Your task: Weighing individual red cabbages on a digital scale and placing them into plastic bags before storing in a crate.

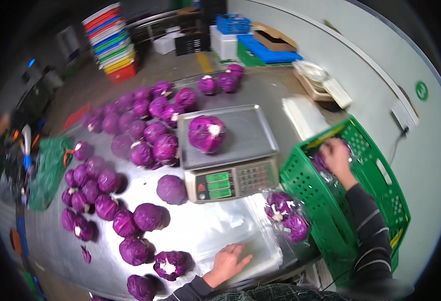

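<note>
My right hand reaches into a green plastic crate, its fingers on a bagged red cabbage; whether they grip it is hard to tell. Spread on a stack of clear plastic bags, my left hand holds nothing. Bagged cabbages lie between the bags and the crate. One red cabbage rests on the metal tray of a digital scale, whose display is lit green. Many loose red cabbages cover the left and back of the metal table.
Behind the scale are white sheets and a tan tray. Green netting lies at the table's left edge. Stacked coloured crates stand beyond the table, a blue basket further right. A wall runs along the right.
</note>
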`<state>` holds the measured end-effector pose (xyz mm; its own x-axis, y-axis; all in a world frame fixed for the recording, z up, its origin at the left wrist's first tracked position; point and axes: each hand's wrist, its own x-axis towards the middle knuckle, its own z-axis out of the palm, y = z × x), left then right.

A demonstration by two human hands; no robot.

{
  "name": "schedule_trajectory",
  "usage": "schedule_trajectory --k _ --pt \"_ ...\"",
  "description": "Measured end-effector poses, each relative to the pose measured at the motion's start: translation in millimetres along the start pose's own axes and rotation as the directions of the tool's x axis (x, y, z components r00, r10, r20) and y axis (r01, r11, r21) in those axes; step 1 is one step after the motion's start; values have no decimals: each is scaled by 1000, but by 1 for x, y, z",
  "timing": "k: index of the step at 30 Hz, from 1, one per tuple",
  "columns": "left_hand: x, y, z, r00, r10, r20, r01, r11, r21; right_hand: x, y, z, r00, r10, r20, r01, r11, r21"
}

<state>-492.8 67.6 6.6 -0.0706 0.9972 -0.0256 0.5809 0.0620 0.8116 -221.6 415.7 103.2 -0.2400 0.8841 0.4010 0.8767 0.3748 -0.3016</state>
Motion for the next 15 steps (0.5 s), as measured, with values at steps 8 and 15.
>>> schedule_trajectory --k 8,15 --pt "-47 -9 10 956 284 74 -293 906 305 59 -310 102 890 -432 144 345 847 405" --pt "-73 -22 45 959 269 90 -283 878 386 99 -245 143 784 -48 619 -551 405 729"
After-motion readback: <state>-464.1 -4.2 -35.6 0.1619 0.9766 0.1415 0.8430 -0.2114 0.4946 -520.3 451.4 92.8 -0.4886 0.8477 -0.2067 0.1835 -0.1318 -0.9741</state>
